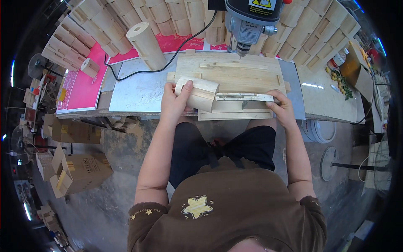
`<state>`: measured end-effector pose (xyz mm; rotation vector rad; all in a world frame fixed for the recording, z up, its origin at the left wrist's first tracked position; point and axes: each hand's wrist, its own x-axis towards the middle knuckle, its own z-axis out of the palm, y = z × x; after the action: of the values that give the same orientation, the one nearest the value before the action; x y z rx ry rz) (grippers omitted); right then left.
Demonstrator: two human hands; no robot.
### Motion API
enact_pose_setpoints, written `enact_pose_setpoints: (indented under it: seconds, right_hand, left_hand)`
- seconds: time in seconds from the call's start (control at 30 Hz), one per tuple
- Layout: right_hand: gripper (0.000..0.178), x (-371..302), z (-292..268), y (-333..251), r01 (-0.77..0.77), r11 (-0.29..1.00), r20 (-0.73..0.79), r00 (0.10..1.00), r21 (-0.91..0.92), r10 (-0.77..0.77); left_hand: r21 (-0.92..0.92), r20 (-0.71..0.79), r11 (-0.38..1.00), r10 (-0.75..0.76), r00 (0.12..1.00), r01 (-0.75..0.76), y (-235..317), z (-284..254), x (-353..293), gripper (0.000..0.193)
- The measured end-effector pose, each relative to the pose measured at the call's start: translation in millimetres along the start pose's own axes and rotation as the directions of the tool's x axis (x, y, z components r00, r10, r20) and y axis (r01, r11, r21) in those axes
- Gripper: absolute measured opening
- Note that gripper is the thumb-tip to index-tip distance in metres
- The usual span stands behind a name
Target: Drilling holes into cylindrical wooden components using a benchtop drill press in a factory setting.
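My left hand (175, 101) is closed around a short pale wooden cylinder (202, 91), thumb on top, tilted above the near part of the workbench. A groove or darker strip runs along the cylinder's side. My right hand (283, 108) pinches the right end of a narrow pale bar (241, 97) with dark slots or marks along it; its exact kind is unclear. The bar's left end meets the cylinder's right end, and I cannot tell whether it goes inside. Beneath both lies a flat wooden board (235, 77) with raised strips.
A drill press (248, 29) hangs over the board's far edge. One wooden cylinder (147, 46) stands at the left, a shorter piece (89, 67) beside it. Stacked cylinders (180, 17) line the back. A black cable (161, 70) crosses the bench; cardboard boxes (82, 172) sit on the floor.
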<state>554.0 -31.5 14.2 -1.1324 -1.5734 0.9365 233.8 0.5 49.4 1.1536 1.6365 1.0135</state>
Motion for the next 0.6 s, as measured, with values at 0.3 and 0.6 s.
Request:
enact_pose_setpoints:
  seconds: [0.3, 0.6]
  right_hand:
    - [0.022, 14, -15, 12, -0.15, 0.981, 0.013, 0.989, 0.124, 0.149]
    - [0.022, 23, -15, 9, -0.096, 0.993, 0.08, 0.993, 0.065, 0.091]
  left_hand:
    - [-0.047, 0.166, 0.995, -0.084, 0.983, 0.093, -9, -22, 11, 0.039]
    - [-0.124, 0.24, 0.975, -0.152, 0.959, 0.186, -6, 9, 10, 0.04]
